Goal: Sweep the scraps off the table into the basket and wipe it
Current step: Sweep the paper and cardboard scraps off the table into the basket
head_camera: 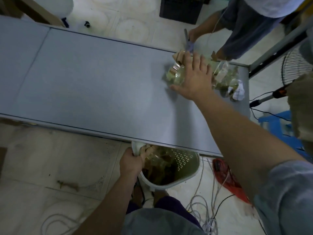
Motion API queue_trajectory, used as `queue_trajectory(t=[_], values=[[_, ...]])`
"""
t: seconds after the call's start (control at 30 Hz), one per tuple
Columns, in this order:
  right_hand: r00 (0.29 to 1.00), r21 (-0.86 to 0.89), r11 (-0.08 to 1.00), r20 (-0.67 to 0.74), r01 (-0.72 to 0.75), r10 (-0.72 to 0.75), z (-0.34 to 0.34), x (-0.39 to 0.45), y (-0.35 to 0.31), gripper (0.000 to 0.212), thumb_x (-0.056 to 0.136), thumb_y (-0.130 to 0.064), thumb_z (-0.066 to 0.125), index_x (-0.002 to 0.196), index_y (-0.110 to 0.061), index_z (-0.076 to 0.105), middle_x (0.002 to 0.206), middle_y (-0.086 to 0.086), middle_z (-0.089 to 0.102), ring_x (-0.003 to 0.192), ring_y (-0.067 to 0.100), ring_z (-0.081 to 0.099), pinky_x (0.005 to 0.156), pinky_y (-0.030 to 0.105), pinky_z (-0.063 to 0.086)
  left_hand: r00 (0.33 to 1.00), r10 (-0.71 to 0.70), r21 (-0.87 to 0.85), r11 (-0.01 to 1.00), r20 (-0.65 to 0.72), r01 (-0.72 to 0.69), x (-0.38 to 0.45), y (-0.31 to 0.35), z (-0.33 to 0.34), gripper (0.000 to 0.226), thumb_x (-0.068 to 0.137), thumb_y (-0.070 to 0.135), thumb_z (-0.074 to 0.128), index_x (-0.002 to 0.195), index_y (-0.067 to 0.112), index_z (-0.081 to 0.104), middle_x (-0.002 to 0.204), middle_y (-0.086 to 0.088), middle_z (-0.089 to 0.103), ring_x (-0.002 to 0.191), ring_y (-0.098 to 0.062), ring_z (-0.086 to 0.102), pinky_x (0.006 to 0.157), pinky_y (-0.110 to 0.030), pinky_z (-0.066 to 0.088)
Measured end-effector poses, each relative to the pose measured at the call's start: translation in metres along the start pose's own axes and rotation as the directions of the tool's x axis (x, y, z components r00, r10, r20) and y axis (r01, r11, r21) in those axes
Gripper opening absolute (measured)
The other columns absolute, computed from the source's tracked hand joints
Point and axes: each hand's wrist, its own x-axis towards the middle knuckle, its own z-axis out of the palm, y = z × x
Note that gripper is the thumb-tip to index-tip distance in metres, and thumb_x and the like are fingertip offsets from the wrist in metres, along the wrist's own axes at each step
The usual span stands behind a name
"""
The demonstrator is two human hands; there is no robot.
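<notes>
— Where are the scraps (225, 77) now?

— Heaped at the table's (94, 82) far right corner: crumpled clear film, brown cardboard bits and a white wad, the pile running along the far edge toward the right end.

— And the right hand (194, 78)?

— Laid flat on the pile's left part, fingers straight and spread, palm down on the film. It grasps nothing; it only presses on the heap.

— The basket (191, 172)?

— Held under the table's near edge, its rim tucked just beneath the edge. It is a white plastic one with a perforated wall, and film and cardboard already lie inside.

— Who holds it?

— The left hand (131, 161), fingers curled over the basket's left rim, gripping it.

— The rest of the tabletop?

— A grey, matte surface with a seam near its left end.

— Anything around the table?

— Beyond the far edge another person's hand (192, 37) holds scissors (188, 42) close to the pile. On the floor near the basket lie white cables (201, 206) and a red net bag (227, 178). A standing fan (294, 68) is off the right end.
</notes>
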Motion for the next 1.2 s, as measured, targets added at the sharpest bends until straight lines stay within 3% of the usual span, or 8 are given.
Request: queue_trajectory(t=[0.17,0.37,0.57,0.67,0.73,0.93,1.1,1.2], values=[[1.0,0.048,0.999,-0.011,0.014,-0.014,0.028,0.0,-0.003,0.089,0.098,-0.047,0.067,0.17,-0.024,0.02,0.16,0.016,0.049,0.144,0.044,0.047,0.118,0.061,0.037,0.999,-0.022,-0.032,0.999,-0.028,0.022,0.0,-0.002,0.001,0.008,0.101,0.013,0.061,0.098,0.02,0.064,0.093,-0.003,0.066,0.083,-0.018,0.063,0.061,-0.026,0.043],[0.973,0.135,0.971,-0.15,0.198,-0.178,0.051,-0.064,-0.006,0.068,0.089,-0.04,0.061,0.153,-0.018,0.057,0.119,0.018,0.072,0.109,0.043,0.066,0.093,0.049,0.049,0.999,-0.038,-0.065,0.997,-0.006,0.038,0.001,-0.001,0.001,0.01,0.099,0.014,0.06,0.101,0.021,0.067,0.097,-0.004,0.07,0.087,-0.02,0.064,0.068,-0.029,0.048],[0.958,0.345,0.895,-0.135,0.284,-0.252,0.059,-0.139,-0.023,0.073,0.086,-0.044,0.056,0.156,-0.021,0.056,0.125,0.009,0.065,0.118,0.033,0.058,0.1,0.051,0.049,0.999,-0.038,-0.048,0.998,0.0,0.038,0.002,-0.001,-0.003,0.012,0.094,0.012,0.061,0.099,0.02,0.069,0.096,-0.008,0.072,0.088,-0.027,0.068,0.076,-0.036,0.056],[0.96,0.296,0.914,-0.134,0.277,-0.247,0.06,-0.165,-0.021,0.076,0.088,-0.055,0.061,0.159,-0.027,0.053,0.153,0.014,0.049,0.144,0.036,0.044,0.118,0.061,0.037,0.999,-0.032,-0.061,0.998,-0.003,0.032,0.001,-0.002,-0.005,0.011,0.091,0.015,0.065,0.095,0.023,0.07,0.095,-0.006,0.073,0.088,-0.028,0.069,0.083,-0.044,0.061],[0.967,0.198,0.947,-0.091,0.253,-0.24,0.062,-0.176,-0.015,0.084,0.092,-0.068,0.058,0.166,-0.032,0.041,0.169,0.013,0.035,0.159,0.038,0.027,0.128,0.064,0.023,1.0,-0.023,-0.058,0.998,0.0,0.023,0.001,-0.003,-0.006,0.009,0.091,0.015,0.067,0.094,0.022,0.07,0.094,-0.006,0.072,0.087,-0.027,0.069,0.082,-0.041,0.06],[0.952,0.203,0.954,0.17,0.219,-0.254,0.051,-0.197,0.019,0.127,0.076,-0.097,0.054,0.173,-0.037,0.001,0.182,0.005,-0.003,0.168,0.031,-0.001,0.131,0.064,0.018,1.0,0.004,-0.037,0.999,0.031,-0.003,0.004,-0.009,-0.01,0.013,0.095,0.014,0.064,0.103,0.019,0.073,0.096,-0.006,0.073,0.087,-0.026,0.069,0.08,-0.04,0.06],[0.99,0.264,0.962,-0.104,-0.066,0.096,0.022,-0.171,0.036,0.091,0.098,-0.085,0.043,0.17,-0.035,0.022,0.181,0.009,0.008,0.165,0.037,0.013,0.13,0.062,0.019,0.998,0.031,-0.054,0.998,0.05,-0.028,0.001,-0.015,-0.009,0.013,0.097,0.015,0.063,0.104,0.02,0.073,0.095,-0.004,0.074,0.087,-0.025,0.07,0.082,-0.041,0.061],[0.974,0.247,0.945,-0.028,-0.213,0.227,0.013,-0.119,0.045,0.1,0.087,-0.097,0.042,0.169,-0.045,0.018,0.181,0.011,-0.003,0.166,0.044,-0.002,0.129,0.07,0.009,0.998,0.037,-0.085,0.996,0.055,-0.032,-0.002,-0.018,-0.012,0.013,0.097,0.013,0.064,0.103,0.022,0.072,0.095,0.0,0.073,0.087,-0.02,0.068,0.075,-0.033,0.054]])
